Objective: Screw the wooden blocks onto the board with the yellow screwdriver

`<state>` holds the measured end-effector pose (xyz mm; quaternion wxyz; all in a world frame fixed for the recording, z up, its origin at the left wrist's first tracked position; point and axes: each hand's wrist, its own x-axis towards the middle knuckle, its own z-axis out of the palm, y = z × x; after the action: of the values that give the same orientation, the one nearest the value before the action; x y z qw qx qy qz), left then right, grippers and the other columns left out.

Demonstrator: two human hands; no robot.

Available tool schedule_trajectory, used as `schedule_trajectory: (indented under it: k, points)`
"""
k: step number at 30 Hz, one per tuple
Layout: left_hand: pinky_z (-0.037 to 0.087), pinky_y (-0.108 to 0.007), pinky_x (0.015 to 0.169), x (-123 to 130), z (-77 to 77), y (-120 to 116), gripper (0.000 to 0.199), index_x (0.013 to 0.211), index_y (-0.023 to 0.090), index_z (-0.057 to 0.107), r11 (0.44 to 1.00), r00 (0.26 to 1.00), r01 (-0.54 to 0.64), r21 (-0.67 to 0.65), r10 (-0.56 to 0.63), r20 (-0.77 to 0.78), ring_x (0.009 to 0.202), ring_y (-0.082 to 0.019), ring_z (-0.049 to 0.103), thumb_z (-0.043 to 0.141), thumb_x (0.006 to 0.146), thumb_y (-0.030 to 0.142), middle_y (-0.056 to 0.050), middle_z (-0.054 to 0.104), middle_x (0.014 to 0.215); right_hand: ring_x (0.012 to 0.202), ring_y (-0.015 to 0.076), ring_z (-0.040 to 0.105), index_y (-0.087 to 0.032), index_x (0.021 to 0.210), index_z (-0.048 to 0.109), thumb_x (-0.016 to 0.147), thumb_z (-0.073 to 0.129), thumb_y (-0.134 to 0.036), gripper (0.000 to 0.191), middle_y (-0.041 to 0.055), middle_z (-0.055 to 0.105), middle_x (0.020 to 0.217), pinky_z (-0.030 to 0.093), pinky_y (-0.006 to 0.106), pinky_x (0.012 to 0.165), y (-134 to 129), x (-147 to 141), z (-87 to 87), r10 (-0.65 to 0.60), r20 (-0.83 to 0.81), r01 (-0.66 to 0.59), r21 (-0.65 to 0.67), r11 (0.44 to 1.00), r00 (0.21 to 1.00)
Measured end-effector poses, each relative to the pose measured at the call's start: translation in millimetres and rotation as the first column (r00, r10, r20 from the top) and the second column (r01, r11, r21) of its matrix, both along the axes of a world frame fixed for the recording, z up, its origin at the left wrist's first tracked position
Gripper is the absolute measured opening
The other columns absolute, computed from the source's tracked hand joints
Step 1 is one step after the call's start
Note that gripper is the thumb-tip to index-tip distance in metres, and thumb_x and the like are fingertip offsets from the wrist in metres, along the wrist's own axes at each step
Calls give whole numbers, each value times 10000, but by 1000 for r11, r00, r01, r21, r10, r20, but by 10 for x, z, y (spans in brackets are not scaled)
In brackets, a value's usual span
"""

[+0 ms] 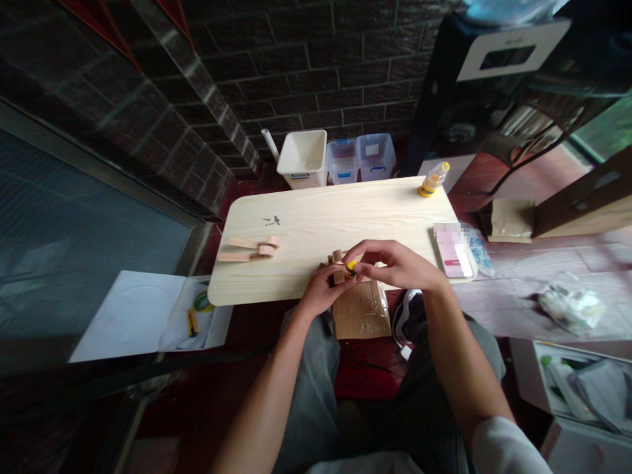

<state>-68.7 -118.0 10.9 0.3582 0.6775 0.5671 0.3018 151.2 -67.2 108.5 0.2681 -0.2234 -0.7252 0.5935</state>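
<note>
My left hand (320, 289) is closed around a small wooden piece (338, 275) at the table's near edge. My right hand (390, 262) pinches a short yellow-and-black tool (351, 266) against that wood; its tip is hidden, so I cannot tell its exact kind. To the left on the pale wooden table (316, 214) lies another wooden assembly (251, 249) with two long strips and rounded blocks. Behind it are several small dark metal pieces (273, 220). Below my hands a flattened cardboard piece (363, 313) sits between my knees.
A clear bottle with yellow ends (434, 180) stands at the table's far right corner. Nearer is a pink-and-white phone-like slab (451, 250). Beyond the table are a cream bin (303, 155) and clear tubs (376, 158). An open white box (133, 313) lies at left.
</note>
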Motion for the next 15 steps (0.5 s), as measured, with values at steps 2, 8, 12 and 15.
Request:
schedule_trajectory:
  k: [2, 8, 12, 15]
  points:
    - [481, -387, 988, 0, 1, 3, 285, 1019, 241, 749, 1000, 1000, -2, 0, 2, -1, 1029, -242, 665, 694, 878, 482, -40, 755, 1086, 869, 156, 686, -164, 1205, 689, 968, 613, -252, 264, 84, 733, 1117, 567, 288, 789, -1, 2, -1, 9, -5, -9, 6, 1000, 1000]
    - [473, -384, 1007, -7, -20, 12, 279, 1036, 247, 740, 1000, 1000, 3, -5, -3, 14, 1087, -244, 654, 705, 871, 470, -32, 748, 1132, 852, 148, 694, -171, 1244, 687, 973, 595, -233, 292, 81, 741, 1132, 562, 279, 781, 2, 4, 11, 24, 19, -24, 12, 1000, 1000]
    - [481, -378, 978, -8, -34, 11, 308, 1056, 238, 745, 1000, 1000, -7, 4, 7, 1, 1018, -238, 662, 714, 864, 476, -35, 754, 1083, 826, 144, 697, -162, 1202, 697, 965, 610, -229, 261, 82, 740, 1119, 560, 275, 767, 4, 2, 15, 9, 25, -9, 3, 1000, 1000]
    - [489, -372, 957, -10, -41, 10, 300, 1055, 244, 748, 1000, 1000, -5, 14, 5, -8, 1015, -240, 657, 717, 862, 472, -37, 751, 1089, 824, 144, 693, -165, 1181, 700, 961, 622, -241, 245, 76, 740, 1103, 561, 271, 764, 9, -2, 7, 2, 25, -2, 1, 1000, 1000]
